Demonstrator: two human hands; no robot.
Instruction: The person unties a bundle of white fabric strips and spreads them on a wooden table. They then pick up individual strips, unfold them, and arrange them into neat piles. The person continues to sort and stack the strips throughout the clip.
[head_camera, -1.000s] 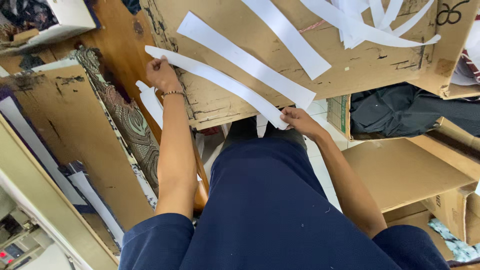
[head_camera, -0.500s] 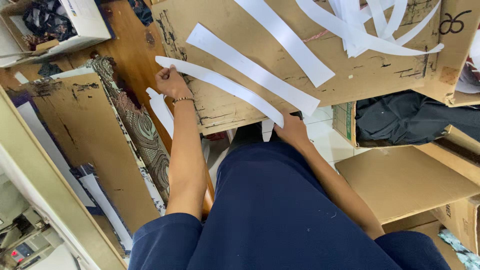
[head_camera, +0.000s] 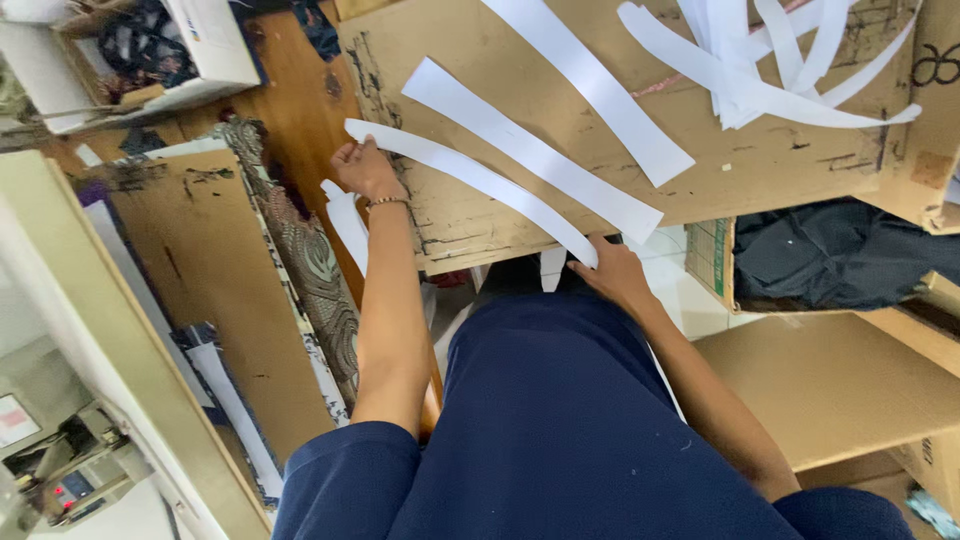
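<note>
Left hand (head_camera: 365, 168) is pinching the white paper strip (head_camera: 470, 180) at nine o'clock, right hand (head_camera: 612, 272) gripping its four o'clock end (best kept taut) over the cardboard worktop (head_camera: 760, 170).

Navy short sleeves — thin wrist bracelet (head_camera: 388, 201).

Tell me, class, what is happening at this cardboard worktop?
A person in dark blue holds one long white paper strip by both ends on a cardboard sheet: left hand at the far end, right hand at the near edge. Two more strips lie alongside, with a loose pile beyond.
</note>
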